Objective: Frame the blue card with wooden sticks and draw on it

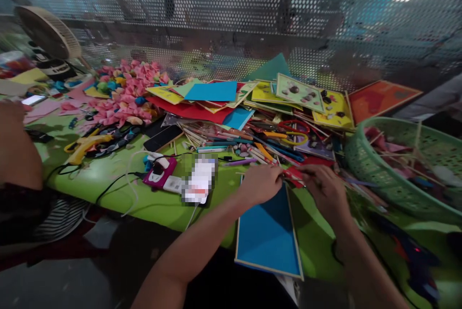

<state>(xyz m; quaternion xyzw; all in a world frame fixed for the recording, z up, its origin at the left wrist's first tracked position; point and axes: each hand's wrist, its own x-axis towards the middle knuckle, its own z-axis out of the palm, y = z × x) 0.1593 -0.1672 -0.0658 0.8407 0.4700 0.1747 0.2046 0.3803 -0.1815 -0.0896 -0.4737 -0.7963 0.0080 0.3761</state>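
Both my hands are busy on the red piece (294, 177) here, the left hand (260, 184) pinching one end and the right hand (326, 189) gripping the other, right at the far end of the blue board (265, 237), stick-framed and lying on the green table (159, 207) in front of me! Over to my left it's the phone (199, 181), screen lit, just beside the purple power strip (156, 181), while on my right the glue gun (420, 263) shows a small red light, nearer me than the green basket (375, 179)! Beyond the hands, pens (212, 149) and piled cards (211, 91) everywhere.
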